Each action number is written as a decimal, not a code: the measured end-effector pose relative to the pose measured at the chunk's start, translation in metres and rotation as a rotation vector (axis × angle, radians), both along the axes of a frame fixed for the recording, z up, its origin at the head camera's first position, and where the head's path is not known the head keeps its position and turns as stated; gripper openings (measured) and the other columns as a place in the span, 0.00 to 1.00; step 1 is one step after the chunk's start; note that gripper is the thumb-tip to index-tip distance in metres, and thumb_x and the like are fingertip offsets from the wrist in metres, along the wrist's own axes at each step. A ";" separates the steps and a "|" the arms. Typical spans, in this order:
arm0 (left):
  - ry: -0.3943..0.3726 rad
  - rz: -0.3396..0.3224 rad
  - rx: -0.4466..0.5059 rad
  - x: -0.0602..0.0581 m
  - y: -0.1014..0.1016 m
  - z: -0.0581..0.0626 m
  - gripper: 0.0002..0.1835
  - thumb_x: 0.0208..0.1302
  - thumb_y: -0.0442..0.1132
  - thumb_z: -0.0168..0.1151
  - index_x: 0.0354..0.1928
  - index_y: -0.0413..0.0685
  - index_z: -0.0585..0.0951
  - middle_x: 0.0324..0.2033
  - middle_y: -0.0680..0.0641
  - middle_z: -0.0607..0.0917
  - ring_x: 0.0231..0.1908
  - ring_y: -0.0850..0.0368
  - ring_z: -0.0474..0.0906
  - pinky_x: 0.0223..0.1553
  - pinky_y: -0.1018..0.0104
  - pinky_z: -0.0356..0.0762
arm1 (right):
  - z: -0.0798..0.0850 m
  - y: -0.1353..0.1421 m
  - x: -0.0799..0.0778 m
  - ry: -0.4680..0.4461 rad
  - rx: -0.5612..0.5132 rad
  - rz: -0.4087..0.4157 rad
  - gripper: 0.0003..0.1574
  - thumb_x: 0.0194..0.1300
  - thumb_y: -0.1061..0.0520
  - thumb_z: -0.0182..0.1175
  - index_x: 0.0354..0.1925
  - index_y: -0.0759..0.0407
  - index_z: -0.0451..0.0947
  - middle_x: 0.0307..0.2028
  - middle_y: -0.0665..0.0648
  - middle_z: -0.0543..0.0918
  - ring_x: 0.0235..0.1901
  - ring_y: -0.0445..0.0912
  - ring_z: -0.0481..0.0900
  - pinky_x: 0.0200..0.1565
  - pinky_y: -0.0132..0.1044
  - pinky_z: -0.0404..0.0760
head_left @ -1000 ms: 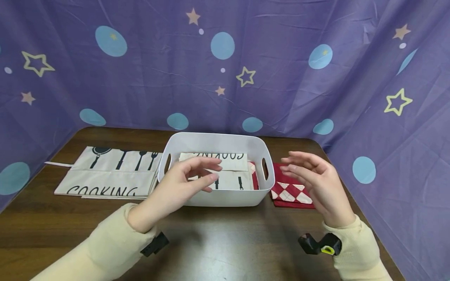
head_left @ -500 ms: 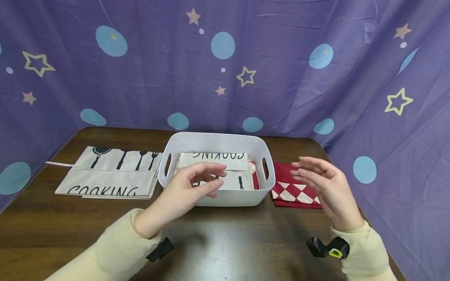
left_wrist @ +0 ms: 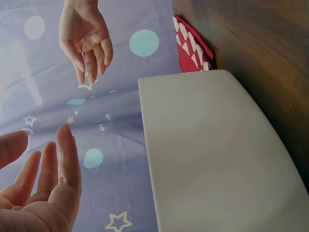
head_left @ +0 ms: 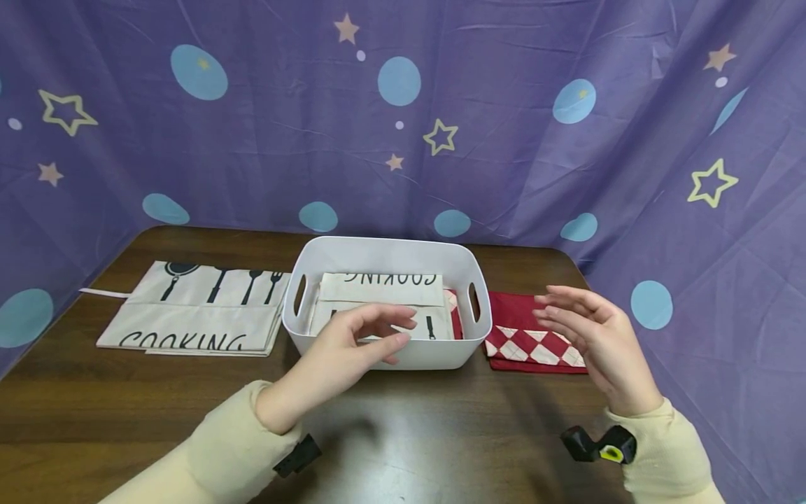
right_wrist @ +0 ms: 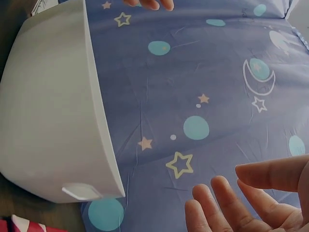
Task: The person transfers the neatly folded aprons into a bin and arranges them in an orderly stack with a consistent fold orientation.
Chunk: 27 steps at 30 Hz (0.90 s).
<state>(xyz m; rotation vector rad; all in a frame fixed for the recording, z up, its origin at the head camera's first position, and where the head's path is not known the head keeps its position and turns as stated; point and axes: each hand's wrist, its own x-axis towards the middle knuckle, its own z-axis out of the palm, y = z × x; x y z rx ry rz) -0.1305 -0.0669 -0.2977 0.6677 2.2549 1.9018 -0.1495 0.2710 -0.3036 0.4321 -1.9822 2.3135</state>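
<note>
My left hand [head_left: 359, 350] hovers in front of the white plastic basket [head_left: 403, 355], its relaxed fingers overlapping the near rim in the head view. Nothing is between its fingers and thumb. In the basket lies a folded cream cloth [head_left: 384, 288] printed with COOKING and dark utensils, and a bit of red cloth [head_left: 454, 315] shows at its right side. To the right, my right hand [head_left: 598, 343] is held up, loosely bent and holding nothing. It overlaps a folded red cloth [head_left: 513, 308] with a red and white diamond band. Both palms face inward, as the left wrist view [left_wrist: 89, 41] partly shows.
Left of the basket a folded cream cloth [head_left: 201, 315] with a COOKING print and utensil shapes lies flat, a white strap [head_left: 103, 294] trailing from it. All stand on a dark wooden table [head_left: 403, 434]. A purple curtain [head_left: 491, 105] with stars hangs behind and at the sides.
Both hands have drifted to the right and slightly down toward the person. The basket and the cloths have stayed in place.
</note>
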 end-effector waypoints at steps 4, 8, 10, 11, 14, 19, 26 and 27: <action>-0.012 -0.006 0.000 0.000 0.004 -0.005 0.17 0.67 0.33 0.62 0.56 0.33 0.79 0.53 0.35 0.83 0.44 0.46 0.84 0.41 0.66 0.85 | -0.002 0.004 -0.001 -0.019 0.014 -0.004 0.18 0.69 0.72 0.55 0.53 0.59 0.80 0.46 0.53 0.88 0.45 0.45 0.88 0.48 0.37 0.85; -0.019 -0.020 -0.011 0.001 0.008 -0.010 0.17 0.67 0.33 0.61 0.55 0.33 0.79 0.52 0.34 0.83 0.37 0.55 0.84 0.40 0.65 0.85 | -0.004 0.010 -0.001 -0.033 0.029 -0.016 0.18 0.69 0.71 0.56 0.53 0.58 0.80 0.46 0.53 0.88 0.45 0.44 0.87 0.48 0.36 0.85; -0.025 -0.026 -0.010 0.002 0.010 -0.013 0.17 0.67 0.34 0.61 0.55 0.32 0.79 0.52 0.33 0.83 0.37 0.56 0.84 0.40 0.65 0.86 | -0.006 0.012 -0.002 -0.035 0.034 -0.021 0.18 0.69 0.70 0.56 0.53 0.58 0.80 0.46 0.53 0.88 0.45 0.44 0.87 0.47 0.35 0.85; -0.028 -0.029 -0.008 0.002 0.011 -0.014 0.17 0.67 0.34 0.61 0.55 0.32 0.79 0.52 0.33 0.83 0.37 0.57 0.84 0.40 0.65 0.86 | -0.007 0.013 -0.002 -0.037 0.036 -0.024 0.18 0.69 0.70 0.56 0.53 0.58 0.80 0.46 0.53 0.88 0.45 0.44 0.88 0.47 0.35 0.85; -0.037 -0.035 -0.007 0.003 0.013 -0.019 0.17 0.67 0.34 0.61 0.55 0.33 0.79 0.53 0.32 0.83 0.39 0.57 0.84 0.40 0.66 0.85 | -0.011 0.016 -0.003 -0.036 0.038 -0.033 0.17 0.69 0.70 0.56 0.52 0.57 0.80 0.46 0.52 0.88 0.44 0.43 0.88 0.46 0.35 0.86; -0.038 -0.027 -0.037 0.004 0.015 -0.024 0.17 0.67 0.35 0.62 0.55 0.34 0.80 0.53 0.34 0.83 0.42 0.54 0.84 0.42 0.69 0.84 | -0.016 0.019 -0.003 -0.050 0.052 -0.054 0.17 0.70 0.69 0.56 0.51 0.55 0.81 0.45 0.50 0.88 0.43 0.42 0.88 0.46 0.33 0.85; -0.031 -0.029 -0.081 0.005 0.020 -0.034 0.18 0.67 0.38 0.62 0.55 0.36 0.80 0.51 0.38 0.85 0.49 0.49 0.83 0.48 0.72 0.80 | -0.025 0.023 -0.002 -0.092 0.099 -0.097 0.15 0.69 0.67 0.58 0.50 0.53 0.82 0.43 0.48 0.88 0.42 0.41 0.88 0.45 0.33 0.86; -0.036 -0.033 -0.080 0.005 0.021 -0.035 0.18 0.68 0.38 0.62 0.55 0.36 0.80 0.51 0.38 0.85 0.50 0.49 0.83 0.48 0.72 0.80 | -0.026 0.024 -0.002 -0.097 0.106 -0.103 0.15 0.69 0.67 0.58 0.50 0.53 0.82 0.43 0.48 0.88 0.42 0.41 0.88 0.45 0.33 0.86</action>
